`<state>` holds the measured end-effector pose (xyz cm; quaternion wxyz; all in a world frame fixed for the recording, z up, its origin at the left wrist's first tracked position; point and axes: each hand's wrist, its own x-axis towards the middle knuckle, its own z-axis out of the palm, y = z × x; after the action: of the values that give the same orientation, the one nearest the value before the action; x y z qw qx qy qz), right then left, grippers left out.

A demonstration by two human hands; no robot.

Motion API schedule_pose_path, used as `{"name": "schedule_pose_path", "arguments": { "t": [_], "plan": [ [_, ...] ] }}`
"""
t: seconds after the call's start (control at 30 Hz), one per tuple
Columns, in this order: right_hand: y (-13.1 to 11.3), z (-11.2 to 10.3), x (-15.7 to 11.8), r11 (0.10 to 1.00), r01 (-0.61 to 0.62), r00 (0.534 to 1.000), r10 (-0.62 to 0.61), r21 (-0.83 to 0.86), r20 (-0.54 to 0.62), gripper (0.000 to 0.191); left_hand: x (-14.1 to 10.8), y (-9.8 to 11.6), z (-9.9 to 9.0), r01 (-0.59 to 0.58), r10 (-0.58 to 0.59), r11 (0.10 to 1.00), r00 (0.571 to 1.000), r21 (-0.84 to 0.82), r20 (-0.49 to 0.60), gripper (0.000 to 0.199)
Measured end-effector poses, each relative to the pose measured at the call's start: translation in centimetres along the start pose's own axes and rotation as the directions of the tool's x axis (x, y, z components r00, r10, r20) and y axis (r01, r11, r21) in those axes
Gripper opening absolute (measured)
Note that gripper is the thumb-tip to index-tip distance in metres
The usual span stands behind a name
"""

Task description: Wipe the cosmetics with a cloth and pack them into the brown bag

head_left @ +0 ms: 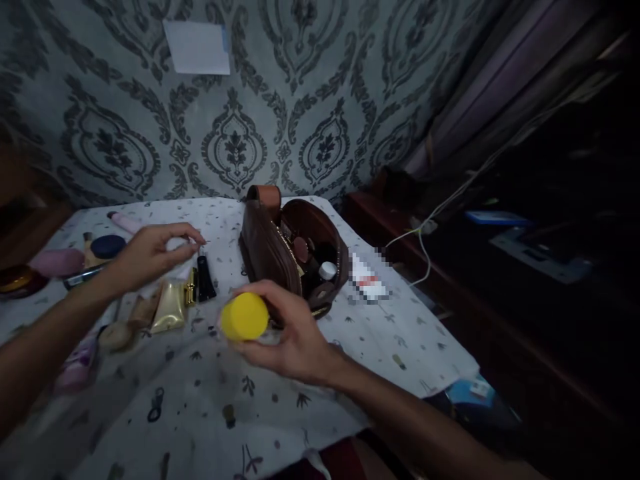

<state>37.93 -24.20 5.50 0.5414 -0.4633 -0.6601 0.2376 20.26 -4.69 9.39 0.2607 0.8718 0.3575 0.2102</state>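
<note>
At far left of the frame, a pink bottle [59, 263] lies near a dark blue round item [108, 247]. Right of these, the left hand [137, 257] reaches over the white patterned surface [390, 347], thumb and forefinger narrowly spaced near the tip of a black tube [204, 277]; whether they pinch anything I cannot tell. A gold tube [170, 307] lies below that hand.

Just left of the frame's centre, low down, the yellow-lidded jar [250, 316] sits in the right hand [305, 340], fingers along its upper side and thumb beneath. It looks light and stiff, probably smooth plastic that could slip a little; its round sides are the place to take hold, leaving the lid's face free. The lid faces the viewer, and the long axis seems to run away from it, slightly leftward, though blur hides the far end.

Just behind the right hand, the brown bag [265, 253] gapes open, a white-capped bottle [327, 271] inside.
</note>
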Motion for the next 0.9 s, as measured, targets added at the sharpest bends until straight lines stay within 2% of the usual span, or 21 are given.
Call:
{"name": "schedule_pose_path", "arguments": {
  "t": [0.03, 0.1, 0.17, 0.2, 0.3, 0.37, 0.47, 0.53, 0.6, 0.67, 0.73, 0.8, 0.9],
  "plan": [
    [-0.4, -0.9, -0.2, 1.000, -0.030, 0.999, 0.030, -0.001, -0.018, 0.044, -1.3, 1.9, 1.0, -0.009, 0.000, 0.991, 0.998, -0.136, -0.067, 0.028],
    [-0.7, -2.0, -0.7, 0.997, -0.070, 0.997, 0.070, -0.008, -0.042, 0.044, -3.5, 5.3, 3.1, 0.074, -0.126, 0.926, 0.985, -0.369, -0.120, 0.031],
    [-0.7, -2.0, -1.2, 0.999, -0.047, 0.997, 0.046, -0.020, -0.062, 0.045, -5.1, 7.8, 5.4, 0.136, -0.225, 0.817, 0.970, -0.560, -0.092, 0.034],
    [-0.6, -1.8, -1.5, 0.999, -0.015, 0.997, 0.013, -0.035, -0.077, 0.045, -5.7, 8.8, 6.5, 0.158, -0.239, 0.756, 0.970, -0.635, -0.042, 0.035],
    [-0.6, -1.1, -2.1, 0.987, 0.090, 0.986, -0.107, -0.134, -0.129, 0.042, -7.1, 10.6, 9.3, 0.238, -0.274, 0.571, 0.958, -0.786, 0.091, 0.039],
    [-0.8, -1.2, -2.4, 0.966, 0.110, 0.977, -0.148, -0.234, -0.151, 0.038, -7.7, 11.1, 10.5, 0.285, -0.322, 0.457, 0.936, -0.843, 0.142, 0.041],
    [-1.3, -2.8, -2.2, 0.929, 0.058, 0.959, -0.153, -0.364, -0.237, 0.034, -8.4, 11.5, 11.1, 0.357, -0.362, 0.381, 0.906, -0.853, 0.217, 0.046],
    [-1.4, -4.6, -1.6, 0.911, -0.021, 0.936, -0.126, -0.412, -0.327, 0.034, -8.5, 11.6, 11.2, 0.398, -0.283, 0.437, 0.912, -0.806, 0.297, 0.049],
    [-1.2, -6.7, -0.8, 0.901, -0.108, 0.927, -0.062, -0.421, -0.370, 0.035, -8.3, 11.7, 11.3, 0.356, -0.134, 0.592, 0.928, -0.723, 0.347, 0.049],
    [-0.6, -8.8, 0.0, 0.900, -0.166, 0.941, 0.022, -0.403, -0.339, 0.036, -7.9, 11.6, 11.8, 0.219, -0.004, 0.753, 0.945, -0.621, 0.328, 0.048],
    [0.1, -10.5, 0.6, 0.894, -0.209, 0.955, 0.099, -0.396, -0.281, 0.036, -7.5, 11.6, 12.6, 0.096, 0.062, 0.860, 0.955, -0.501, 0.289, 0.054],
    [0.8, -11.6, 0.8, 0.875, -0.235, 0.960, 0.142, -0.423, -0.241, 0.036, -7.1, 11.6, 13.4, 0.020, 0.098, 0.928, 0.951, -0.373, 0.294, 0.063],
    [1.2, -12.3, 0.9, 0.847, -0.213, 0.972, 0.133, -0.488, -0.194, 0.037, -6.7, 11.6, 14.3, -0.069, 0.133, 0.982, 0.914, -0.177, 0.383, 0.062]
  ]
}}
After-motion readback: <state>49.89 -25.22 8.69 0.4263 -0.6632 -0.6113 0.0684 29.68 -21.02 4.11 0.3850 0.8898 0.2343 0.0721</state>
